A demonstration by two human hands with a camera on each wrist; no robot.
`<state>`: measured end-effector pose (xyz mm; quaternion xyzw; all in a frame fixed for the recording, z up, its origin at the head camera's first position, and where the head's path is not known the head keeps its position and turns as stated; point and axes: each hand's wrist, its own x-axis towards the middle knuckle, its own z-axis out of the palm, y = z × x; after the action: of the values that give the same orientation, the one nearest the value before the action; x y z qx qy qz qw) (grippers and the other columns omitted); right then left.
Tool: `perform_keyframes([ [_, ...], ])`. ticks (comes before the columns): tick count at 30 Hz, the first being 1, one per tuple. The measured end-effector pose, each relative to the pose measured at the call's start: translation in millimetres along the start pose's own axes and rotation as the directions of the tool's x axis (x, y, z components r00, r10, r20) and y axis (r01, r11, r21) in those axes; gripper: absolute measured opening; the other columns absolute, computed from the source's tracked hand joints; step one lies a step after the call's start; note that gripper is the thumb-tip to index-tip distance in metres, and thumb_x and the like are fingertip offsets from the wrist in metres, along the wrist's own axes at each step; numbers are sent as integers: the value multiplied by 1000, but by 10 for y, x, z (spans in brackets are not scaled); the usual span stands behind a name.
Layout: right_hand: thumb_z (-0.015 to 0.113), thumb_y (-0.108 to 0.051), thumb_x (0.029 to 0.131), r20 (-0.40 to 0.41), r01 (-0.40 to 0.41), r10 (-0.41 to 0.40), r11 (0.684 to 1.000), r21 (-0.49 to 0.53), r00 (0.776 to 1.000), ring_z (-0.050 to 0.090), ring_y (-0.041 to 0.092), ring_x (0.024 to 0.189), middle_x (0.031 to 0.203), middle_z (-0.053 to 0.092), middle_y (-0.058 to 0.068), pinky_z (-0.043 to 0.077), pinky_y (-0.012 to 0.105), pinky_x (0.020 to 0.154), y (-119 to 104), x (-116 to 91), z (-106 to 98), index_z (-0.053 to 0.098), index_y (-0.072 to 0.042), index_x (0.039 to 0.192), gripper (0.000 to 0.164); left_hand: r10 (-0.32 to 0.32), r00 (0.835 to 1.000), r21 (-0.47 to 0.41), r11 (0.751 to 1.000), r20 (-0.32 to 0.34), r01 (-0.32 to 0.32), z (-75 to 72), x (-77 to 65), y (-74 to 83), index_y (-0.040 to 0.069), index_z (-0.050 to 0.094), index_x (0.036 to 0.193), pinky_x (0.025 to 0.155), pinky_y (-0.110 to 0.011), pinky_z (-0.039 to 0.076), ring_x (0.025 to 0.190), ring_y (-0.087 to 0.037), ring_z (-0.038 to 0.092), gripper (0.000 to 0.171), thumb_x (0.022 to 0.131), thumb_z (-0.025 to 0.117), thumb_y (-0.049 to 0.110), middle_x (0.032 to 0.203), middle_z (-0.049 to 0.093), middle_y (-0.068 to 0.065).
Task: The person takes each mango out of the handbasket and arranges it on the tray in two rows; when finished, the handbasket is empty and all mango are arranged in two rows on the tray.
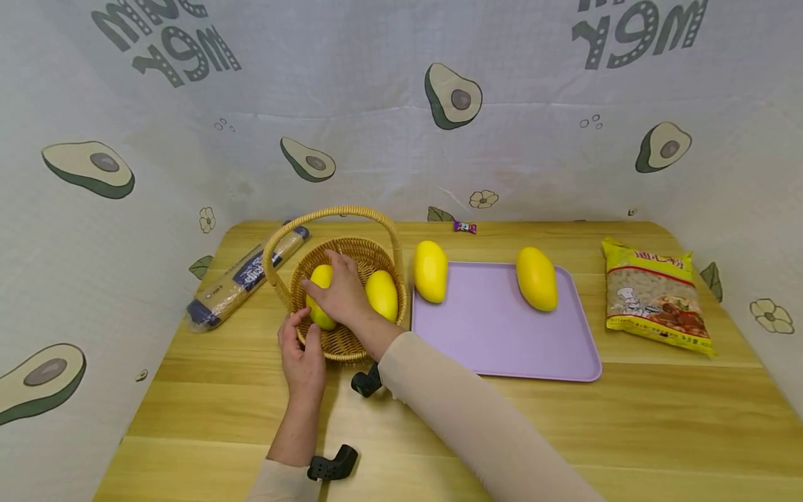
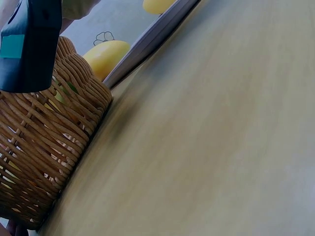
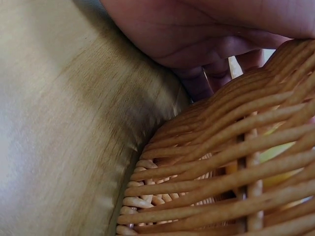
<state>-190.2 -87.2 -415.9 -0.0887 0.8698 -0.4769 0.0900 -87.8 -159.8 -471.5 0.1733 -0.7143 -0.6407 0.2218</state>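
A wicker basket [image 1: 341, 348] with an arched handle stands on the table at left of centre. My left hand [image 1: 304, 359] holds its near-left side, thumb at the rim and fingers outside the wall; the right wrist view shows this hand [image 3: 211, 34] against the weave. Over the basket, my right hand [image 1: 343, 293] grips a yellow mango [image 1: 323, 314], its thumb lying across the fruit and part of the fruit hidden. A second mango [image 1: 381, 294] lies in the basket to the right of that hand. In the left wrist view, the basket's wall [image 2: 44, 142] fills the left side.
Right of the basket lies a lilac tray [image 1: 502, 341]. One mango [image 1: 430, 272] rests at its left edge, another mango [image 1: 537, 279] at its far right. A yellow food bag [image 1: 655, 296], a long plastic-wrapped package [image 1: 241, 282] and a small purple candy [image 1: 465, 227] lie around.
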Motion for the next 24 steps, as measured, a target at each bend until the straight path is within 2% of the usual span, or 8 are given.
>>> perform_keyframes([
  [8,67,-41,97,11,-1,1,1000,-19,1000,46,34,144,166,27,14,41,46,118,2,-4,7,35,-17,159,74,1,1000,4,1000,1,-1,-4,-1,-1,3,60,130,128,-55,16,156,-33,22,32,99,55,8,155,39,-16],
  [14,67,-38,98,26,-13,15,997,-72,1000,47,31,142,164,32,14,43,44,116,-8,1,11,36,-17,158,71,-6,1000,16,1000,-6,6,0,1,3,4,60,130,128,-54,16,156,-33,23,32,99,55,9,155,40,-15],
  [24,63,-37,101,63,6,3,989,-145,998,60,25,119,144,56,12,54,37,94,-5,0,16,39,-16,156,64,-17,1000,35,999,0,17,-4,-1,9,5,60,130,128,-56,16,156,-33,22,32,99,55,10,157,38,-14],
])
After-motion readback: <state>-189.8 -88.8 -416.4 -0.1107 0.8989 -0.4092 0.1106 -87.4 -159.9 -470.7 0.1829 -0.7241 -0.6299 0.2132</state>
